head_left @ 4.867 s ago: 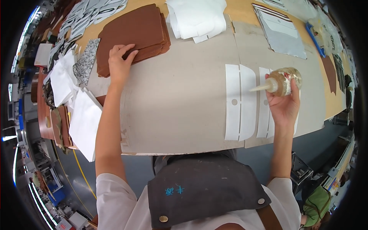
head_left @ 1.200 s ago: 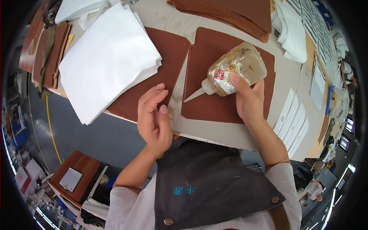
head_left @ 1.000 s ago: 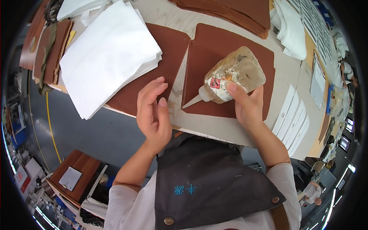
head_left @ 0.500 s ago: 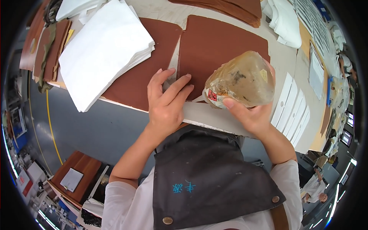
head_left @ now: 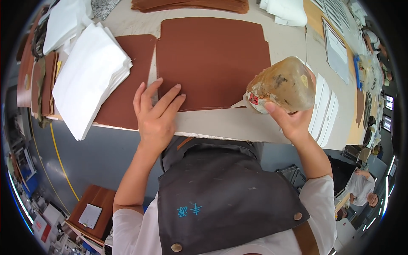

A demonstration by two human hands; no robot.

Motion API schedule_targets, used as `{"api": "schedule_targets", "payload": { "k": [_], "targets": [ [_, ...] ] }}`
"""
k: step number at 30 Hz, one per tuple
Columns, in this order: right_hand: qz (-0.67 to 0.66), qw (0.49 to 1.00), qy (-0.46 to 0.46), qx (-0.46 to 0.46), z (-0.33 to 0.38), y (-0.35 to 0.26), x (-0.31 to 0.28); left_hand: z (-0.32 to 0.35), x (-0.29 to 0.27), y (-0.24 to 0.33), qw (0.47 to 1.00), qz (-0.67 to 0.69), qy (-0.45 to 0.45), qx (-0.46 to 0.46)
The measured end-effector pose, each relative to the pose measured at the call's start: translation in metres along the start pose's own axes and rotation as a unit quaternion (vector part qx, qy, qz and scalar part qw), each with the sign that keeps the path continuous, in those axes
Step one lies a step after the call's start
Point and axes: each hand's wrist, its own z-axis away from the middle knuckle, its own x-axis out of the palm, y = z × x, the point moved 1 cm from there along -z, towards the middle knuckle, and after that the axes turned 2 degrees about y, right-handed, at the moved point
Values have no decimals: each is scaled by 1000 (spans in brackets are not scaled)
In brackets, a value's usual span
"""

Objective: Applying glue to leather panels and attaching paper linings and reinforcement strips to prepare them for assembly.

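Observation:
My right hand (head_left: 292, 123) grips a cloudy, yellowish plastic squeeze bottle (head_left: 285, 80) with a red-marked label. Its pale pointed nozzle (head_left: 239, 103) reaches left to the near edge of a brown sheet (head_left: 212, 59), close to that sheet's right corner. Whether the tip touches the sheet, I cannot tell. With fingers spread, my left hand (head_left: 156, 119) rests at the lower left corner of the same sheet. Another brown sheet (head_left: 123, 97) lies to its left, partly under a stack of white sheets (head_left: 91, 76).
More brown sheets (head_left: 191, 5) are stacked at the far side of the table (head_left: 199, 125). White strips (head_left: 325, 110) lie right of the bottle, and folded white material (head_left: 284, 12) at the far right. A wooden cabinet (head_left: 95, 204) stands behind at lower left; another person (head_left: 361, 187) is at far right.
The view has shifted, so the sheets and table appear farther left. The nozzle now shows at the brown sheet's near edge. My right hand still holds the bottle; my left fingers remain spread.

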Motion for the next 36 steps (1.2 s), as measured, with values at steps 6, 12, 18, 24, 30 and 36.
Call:
{"api": "schedule_targets", "payload": {
  "k": [6,12,18,24,30,36],
  "targets": [
    [44,998,35,-23,9,8,-33,1,-2,-2,1000,-15,-6,6],
    [54,996,74,-12,18,13,-57,-3,-5,1,999,-30,-16,9],
    [81,991,104,18,19,16,-83,-6,-10,-3,999,-20,-35,8],
    [-415,889,166,96,-26,20,-105,-28,-11,-3,997,-26,-78,-12],
    [-295,938,183,-5,-88,16,-45,-26,-7,1,989,23,-139,36],
    [-132,984,57,-109,-140,14,40,-20,-7,-1,991,58,-124,-2]
  ]
}}
